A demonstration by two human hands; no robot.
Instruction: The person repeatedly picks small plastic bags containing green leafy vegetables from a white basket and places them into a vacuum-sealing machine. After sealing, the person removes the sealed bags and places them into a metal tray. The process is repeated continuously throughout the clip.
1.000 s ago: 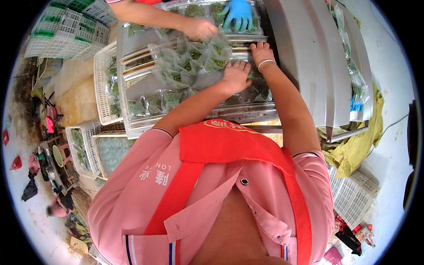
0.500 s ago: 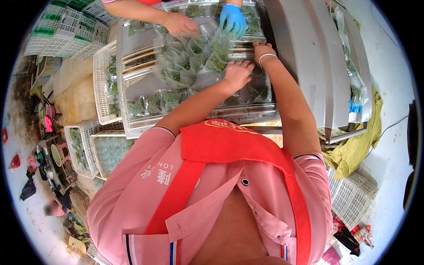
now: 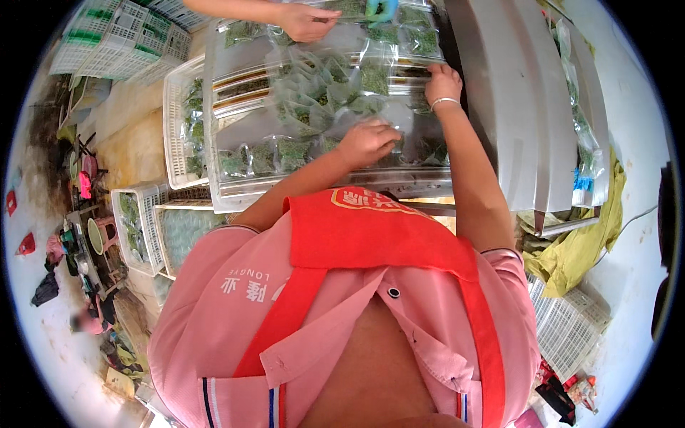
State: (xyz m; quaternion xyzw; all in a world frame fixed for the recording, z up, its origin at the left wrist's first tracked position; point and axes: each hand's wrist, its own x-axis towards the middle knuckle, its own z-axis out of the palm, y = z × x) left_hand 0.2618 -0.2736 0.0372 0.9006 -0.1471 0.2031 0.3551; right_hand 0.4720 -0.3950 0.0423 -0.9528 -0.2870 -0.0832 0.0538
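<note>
On the machine's metal work surface, clear plastic bags of small green produce lie in a loose pile in the middle. Filled bags sit in a row along the near side. My left hand is low over that near row, fingers curled together at its right part; what they pinch, if anything, is hidden. My right hand rests at the right end of the metal sealing bars, its fingers bent over the edge, their tips partly hidden.
Across from me are a co-worker's bare hand and blue-gloved hand, above the far row of bags. A raised metal lid stands at right. White crates of bags line the left; stacked crates stand beyond.
My left hand has drawn back toward me and slightly left, away from the bag pile. The co-worker's hands have pulled away from the pile toward the far edge. My right hand stays at the bars.
</note>
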